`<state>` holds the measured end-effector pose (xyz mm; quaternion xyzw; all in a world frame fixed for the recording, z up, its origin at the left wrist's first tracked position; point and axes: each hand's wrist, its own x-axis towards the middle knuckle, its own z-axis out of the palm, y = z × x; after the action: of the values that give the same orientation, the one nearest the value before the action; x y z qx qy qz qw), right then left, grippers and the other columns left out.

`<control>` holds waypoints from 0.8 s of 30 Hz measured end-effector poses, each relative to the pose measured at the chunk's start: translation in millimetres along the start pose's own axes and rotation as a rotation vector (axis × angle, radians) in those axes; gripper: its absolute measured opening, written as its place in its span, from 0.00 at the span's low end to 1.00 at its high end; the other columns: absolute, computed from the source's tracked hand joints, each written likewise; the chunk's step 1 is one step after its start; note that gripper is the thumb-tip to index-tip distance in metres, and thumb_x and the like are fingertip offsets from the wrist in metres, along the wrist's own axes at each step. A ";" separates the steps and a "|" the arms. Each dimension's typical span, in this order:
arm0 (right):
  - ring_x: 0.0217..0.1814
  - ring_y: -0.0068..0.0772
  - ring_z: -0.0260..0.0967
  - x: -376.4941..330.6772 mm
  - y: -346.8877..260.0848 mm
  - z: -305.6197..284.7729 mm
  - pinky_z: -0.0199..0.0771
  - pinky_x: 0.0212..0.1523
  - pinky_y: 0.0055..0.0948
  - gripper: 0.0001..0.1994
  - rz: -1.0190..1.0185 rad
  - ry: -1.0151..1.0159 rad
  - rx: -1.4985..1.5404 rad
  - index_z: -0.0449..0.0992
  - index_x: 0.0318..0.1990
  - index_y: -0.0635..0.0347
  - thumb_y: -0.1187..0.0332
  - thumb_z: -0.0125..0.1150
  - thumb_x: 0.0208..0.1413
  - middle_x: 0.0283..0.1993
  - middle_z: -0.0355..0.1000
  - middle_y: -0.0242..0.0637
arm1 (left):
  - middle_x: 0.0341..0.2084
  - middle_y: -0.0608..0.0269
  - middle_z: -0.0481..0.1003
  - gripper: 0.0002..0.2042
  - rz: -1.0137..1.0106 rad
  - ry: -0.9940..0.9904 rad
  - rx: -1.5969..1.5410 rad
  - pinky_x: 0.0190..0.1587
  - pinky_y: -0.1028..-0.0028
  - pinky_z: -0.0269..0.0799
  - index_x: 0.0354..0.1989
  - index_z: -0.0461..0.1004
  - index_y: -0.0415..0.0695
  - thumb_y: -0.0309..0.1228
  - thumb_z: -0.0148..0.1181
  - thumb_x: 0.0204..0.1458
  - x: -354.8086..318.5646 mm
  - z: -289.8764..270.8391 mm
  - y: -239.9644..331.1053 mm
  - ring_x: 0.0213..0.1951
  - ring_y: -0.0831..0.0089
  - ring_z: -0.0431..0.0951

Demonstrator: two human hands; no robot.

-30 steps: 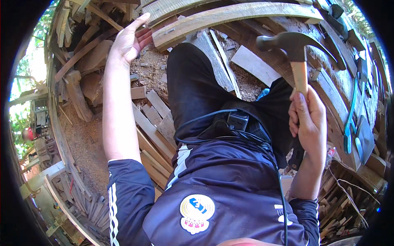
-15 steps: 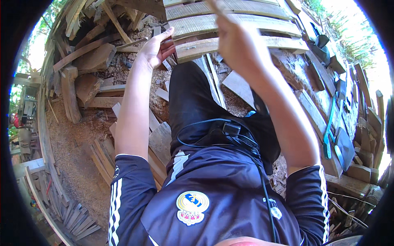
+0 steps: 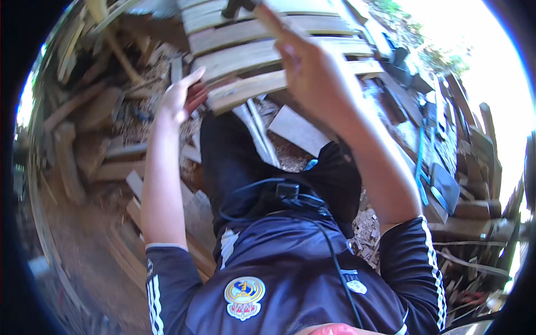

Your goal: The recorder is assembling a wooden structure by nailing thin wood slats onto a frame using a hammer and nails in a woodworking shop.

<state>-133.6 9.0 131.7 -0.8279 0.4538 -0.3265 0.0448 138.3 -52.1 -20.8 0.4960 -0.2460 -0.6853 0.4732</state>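
A slatted wooden panel [image 3: 240,62], made of pale boards laid side by side with gaps, lies in front of my knees. My right hand [image 3: 312,72] is closed round the wooden handle of a hammer [image 3: 268,18]. Its dark head is over the far boards, near the top edge of the picture. Beside the left ends of the nearest boards is my left hand [image 3: 183,96], thumb raised and fingers apart, loosely bent. The fingertips come close to the board ends; I cannot tell whether they touch.
Timber offcuts [image 3: 100,111] are heaped at the left, over sawdust. A pale flat board [image 3: 298,131] lies beyond my knees. At the right are a turquoise-handled tool [image 3: 420,167] and more stacked wood [image 3: 474,151]. A dark cable [image 3: 335,245] runs down my shirt.
The hammer's head has come into view at the top as my right hand holds its handle over the boards. The whole view has shifted, and my left hand stays by the board ends.
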 end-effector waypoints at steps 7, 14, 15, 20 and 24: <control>0.30 0.64 0.74 -65.2 72.1 -12.5 0.72 0.36 0.54 0.30 0.293 -0.071 0.055 0.60 0.71 0.44 0.74 0.52 0.61 0.27 0.73 0.63 | 0.57 0.46 0.69 0.32 0.883 0.504 1.190 0.62 0.59 0.65 0.62 0.64 0.37 0.43 0.65 0.55 -1.0 50.1 19.2 0.58 0.55 0.71; 0.48 0.69 0.72 -98.8 106.4 -45.7 0.73 0.48 0.46 0.29 0.577 -0.027 0.119 0.60 0.71 0.47 0.74 0.52 0.61 0.51 0.72 0.64 | 0.72 0.46 0.53 0.38 0.837 0.281 1.771 0.73 0.54 0.45 0.73 0.54 0.44 0.59 0.46 0.62 38.5 93.4 38.2 0.73 0.50 0.51; 0.48 0.68 0.73 -106.9 111.9 -46.6 0.74 0.48 0.45 0.29 0.551 0.023 0.124 0.61 0.71 0.47 0.75 0.52 0.61 0.50 0.73 0.65 | 0.73 0.47 0.51 0.39 0.783 0.292 1.879 0.74 0.53 0.42 0.73 0.52 0.44 0.60 0.43 0.62 44.4 98.5 37.6 0.74 0.50 0.49; 0.19 0.39 0.66 -103.5 148.3 -65.9 0.71 0.27 0.37 0.24 0.488 0.170 0.075 0.68 0.67 0.51 0.72 0.53 0.62 0.26 0.75 0.54 | 0.74 0.48 0.46 0.40 0.730 0.140 1.867 0.75 0.53 0.37 0.75 0.46 0.44 0.62 0.37 0.64 56.3 93.6 43.5 0.75 0.52 0.44; 0.28 0.30 0.76 -22.5 161.6 -100.4 0.77 0.29 0.29 0.25 0.275 0.504 0.148 0.61 0.70 0.60 0.74 0.51 0.65 0.35 0.80 0.38 | 0.76 0.51 0.40 0.43 0.661 0.159 1.944 0.75 0.54 0.32 0.76 0.39 0.45 0.65 0.33 0.63 58.6 83.6 42.9 0.76 0.53 0.39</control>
<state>-317.1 -45.5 139.2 -0.6461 0.5334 -0.5449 0.0345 75.8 -133.9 19.9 0.6158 -0.7864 0.0091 0.0472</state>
